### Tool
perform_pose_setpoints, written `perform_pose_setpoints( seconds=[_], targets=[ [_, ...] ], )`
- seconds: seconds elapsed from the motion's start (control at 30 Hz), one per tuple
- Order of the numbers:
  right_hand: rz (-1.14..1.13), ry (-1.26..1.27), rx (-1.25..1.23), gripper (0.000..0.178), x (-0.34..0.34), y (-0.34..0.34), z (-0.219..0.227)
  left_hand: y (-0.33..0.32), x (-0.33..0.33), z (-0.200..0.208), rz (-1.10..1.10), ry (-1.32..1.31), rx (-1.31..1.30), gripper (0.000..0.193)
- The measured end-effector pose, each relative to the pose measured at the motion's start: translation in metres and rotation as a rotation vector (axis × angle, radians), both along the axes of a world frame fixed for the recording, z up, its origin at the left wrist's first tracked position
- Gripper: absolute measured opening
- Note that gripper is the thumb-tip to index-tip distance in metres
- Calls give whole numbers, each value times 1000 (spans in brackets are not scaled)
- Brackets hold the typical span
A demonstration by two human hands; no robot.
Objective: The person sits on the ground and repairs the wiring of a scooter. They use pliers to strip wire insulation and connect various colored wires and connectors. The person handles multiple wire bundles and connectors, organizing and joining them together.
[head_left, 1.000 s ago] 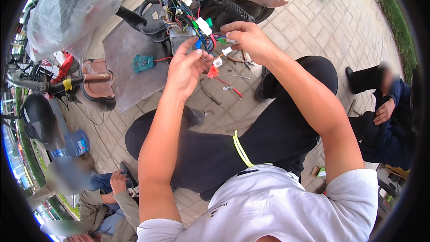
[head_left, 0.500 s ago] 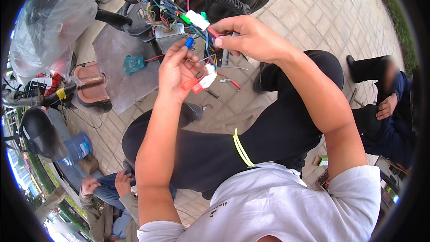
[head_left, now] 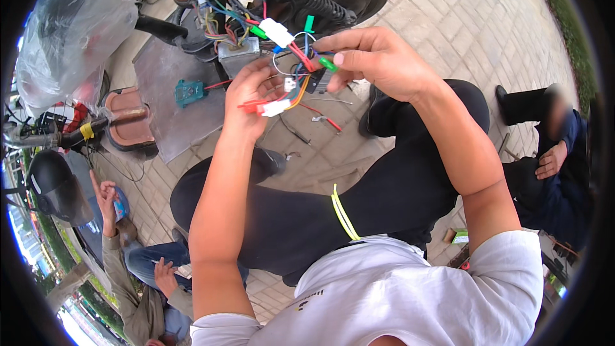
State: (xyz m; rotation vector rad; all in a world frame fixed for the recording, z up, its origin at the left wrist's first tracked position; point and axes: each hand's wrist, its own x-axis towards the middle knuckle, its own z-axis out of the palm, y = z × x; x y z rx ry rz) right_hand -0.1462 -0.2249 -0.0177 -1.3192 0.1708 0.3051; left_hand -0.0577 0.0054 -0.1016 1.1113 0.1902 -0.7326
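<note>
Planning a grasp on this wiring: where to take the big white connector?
Probably mid-body, pinching its two long edges from above: the white connector is an oblong block lying slantwise, upper face uncovered, while red wires run from its lower-right end, toward the right hand.

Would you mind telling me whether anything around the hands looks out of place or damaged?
Yes: loose wires hang tangled between the left hand and right hand, and a red cable trails over the paving, its end joined to nothing visible. The wiring looks untidy.

Smooth plastic connector [head_left: 275, 33], dull metal box [head_left: 239, 64]
</note>
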Motion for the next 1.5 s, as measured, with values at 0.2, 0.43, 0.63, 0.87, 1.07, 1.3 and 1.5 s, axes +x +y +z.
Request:
perform_pose_setpoints(
  seconds=[0.2,0.43,0.63,0.87,1.07,1.3,1.5],
  targets=[
    [98,-101,38,54,-11,-6,7,-3,-33,-5,-339,-584,351,64],
    [140,-129,35,56,-12,-2,5,-25,-40,5,-366,-715,300,50],
    [-98,-1,24,33,1,-20,-1,-21,-40,-16,-169,-549,163,43],
    [-207,32,114,29,5,-25,-15,-9,-50,4,-138,-158,-134,38],
    [-148,23,115,40,10,-23,-15,2,-52,2,-144,-153,-115,37],
    [-33,-160,19,57,1,-8,-14,-5,-55,1,-125,-187,30,40],
    [1,-288,-93,58,0,1,-12,-7,-54,-4,-148,-221,48,41]
  ],
)
